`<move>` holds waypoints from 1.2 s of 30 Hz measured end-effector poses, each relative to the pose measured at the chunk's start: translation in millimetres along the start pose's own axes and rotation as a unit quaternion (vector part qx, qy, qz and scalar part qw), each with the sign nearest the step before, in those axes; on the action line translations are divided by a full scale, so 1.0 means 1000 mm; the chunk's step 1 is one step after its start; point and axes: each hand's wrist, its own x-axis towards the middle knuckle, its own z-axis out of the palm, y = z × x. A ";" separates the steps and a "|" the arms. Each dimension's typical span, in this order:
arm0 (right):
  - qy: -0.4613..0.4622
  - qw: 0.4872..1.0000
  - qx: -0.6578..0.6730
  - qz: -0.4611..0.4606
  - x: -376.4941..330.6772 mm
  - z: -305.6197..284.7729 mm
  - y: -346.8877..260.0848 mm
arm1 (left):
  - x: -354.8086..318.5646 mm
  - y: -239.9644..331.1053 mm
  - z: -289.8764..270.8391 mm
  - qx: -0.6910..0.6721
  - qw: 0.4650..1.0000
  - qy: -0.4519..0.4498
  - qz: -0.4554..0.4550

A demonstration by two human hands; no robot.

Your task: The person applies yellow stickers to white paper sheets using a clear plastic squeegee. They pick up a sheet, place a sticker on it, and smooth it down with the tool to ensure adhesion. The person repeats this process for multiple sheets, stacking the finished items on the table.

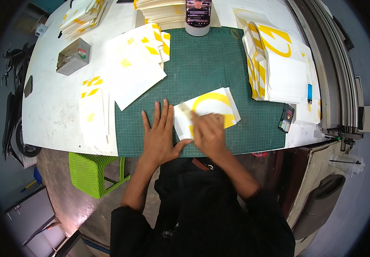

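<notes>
A white sheet with a yellow curved shape lies on the green cutting mat near its front edge. My left hand rests flat on the mat with fingers spread, its thumb touching the sheet's lower left corner. My right hand is on top of the sheet, blurred, with fingers closed. A small pale flat tool sticks out from that hand toward the sheet's left side.
A thick stack of white-and-yellow sheets stands to the right, looser sheets to the left. A phone stands on a tape roll at the back. A grey box, a small dark packet and a green stool are nearby.
</notes>
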 end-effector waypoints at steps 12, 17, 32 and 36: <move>-0.008 0.996 -0.078 0.048 0.006 0.001 0.017 | -0.002 0.001 0.003 0.004 1.000 0.001 -0.006; 0.054 0.980 -0.162 0.100 0.007 -0.029 0.033 | 0.001 -0.002 0.006 0.010 1.000 -0.004 -0.009; 0.181 0.919 0.018 0.350 -0.082 -0.106 0.048 | 0.059 0.100 0.031 -0.065 0.990 0.114 0.048; 0.197 0.915 0.033 0.351 -0.085 -0.116 0.045 | 0.053 0.123 0.040 -0.127 0.967 0.063 0.214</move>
